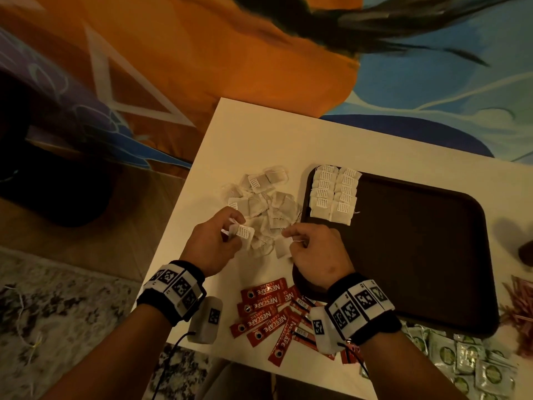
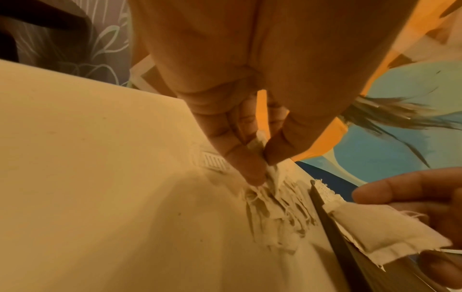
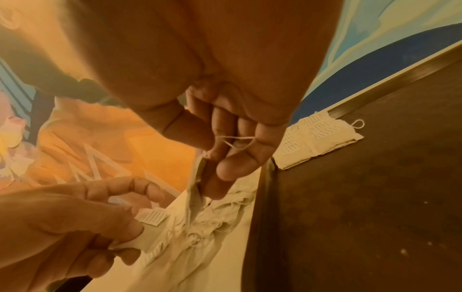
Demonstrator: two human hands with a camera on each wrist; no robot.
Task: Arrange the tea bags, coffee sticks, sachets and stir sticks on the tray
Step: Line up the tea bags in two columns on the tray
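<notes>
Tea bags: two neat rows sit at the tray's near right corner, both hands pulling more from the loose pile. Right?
One error: the arranged tea bags sit at the tray's far left corner, as the head view shows. The rest holds: two neat rows, and left hand and right hand each hold a bag at the loose pile.

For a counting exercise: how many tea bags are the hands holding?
2. The left hand pinches one tea bag; the right hand pinches a second tea bag. Fingers may hide others.
</notes>
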